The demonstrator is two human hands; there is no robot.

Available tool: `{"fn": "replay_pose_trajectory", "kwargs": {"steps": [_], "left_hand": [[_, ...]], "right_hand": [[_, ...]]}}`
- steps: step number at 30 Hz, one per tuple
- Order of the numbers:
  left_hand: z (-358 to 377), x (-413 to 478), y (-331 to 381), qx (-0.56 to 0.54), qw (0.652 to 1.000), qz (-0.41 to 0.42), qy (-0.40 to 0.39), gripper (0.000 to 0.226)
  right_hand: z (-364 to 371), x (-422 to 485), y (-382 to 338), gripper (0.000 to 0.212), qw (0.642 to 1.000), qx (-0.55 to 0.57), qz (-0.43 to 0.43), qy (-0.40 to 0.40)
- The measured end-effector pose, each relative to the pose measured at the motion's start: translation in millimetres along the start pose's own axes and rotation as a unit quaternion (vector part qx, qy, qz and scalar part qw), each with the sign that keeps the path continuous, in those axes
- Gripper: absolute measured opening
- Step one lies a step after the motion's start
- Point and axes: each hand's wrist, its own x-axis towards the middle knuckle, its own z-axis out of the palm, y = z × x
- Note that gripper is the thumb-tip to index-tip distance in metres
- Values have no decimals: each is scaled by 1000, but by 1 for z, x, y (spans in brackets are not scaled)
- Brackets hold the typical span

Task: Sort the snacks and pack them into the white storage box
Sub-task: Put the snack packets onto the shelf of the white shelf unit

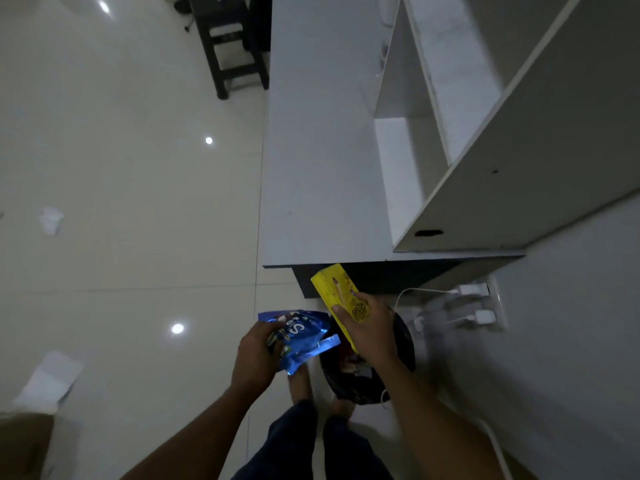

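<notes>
Above glossy tiles, hands grip crinkled blue foil pouch, flat yellow carton.

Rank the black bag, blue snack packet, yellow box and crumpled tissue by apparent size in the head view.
1. black bag
2. blue snack packet and yellow box: alike, both partly hidden
3. crumpled tissue, though farther away

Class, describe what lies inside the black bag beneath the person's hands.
Inside the black bag, a few reddish and pale packets show, too dark to identify. The right hand and its yellow box cover the rest.
</notes>
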Motion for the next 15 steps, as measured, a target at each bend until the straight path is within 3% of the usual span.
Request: {"fn": "replay_pose_trajectory", "kwargs": {"steps": [4, 9, 15], "left_hand": [[37, 2, -14, 15, 998, -21, -55, 41], [87, 14, -41, 52, 989, -47, -134, 46], [146, 31, -54, 99, 975, -49, -195, 56]], "right_hand": [[11, 9, 43, 64, 999, -6, 44, -14], [16, 34, 81, 33, 988, -26, 140, -57], [19, 72, 148, 44, 967, -29, 244, -63]]}}
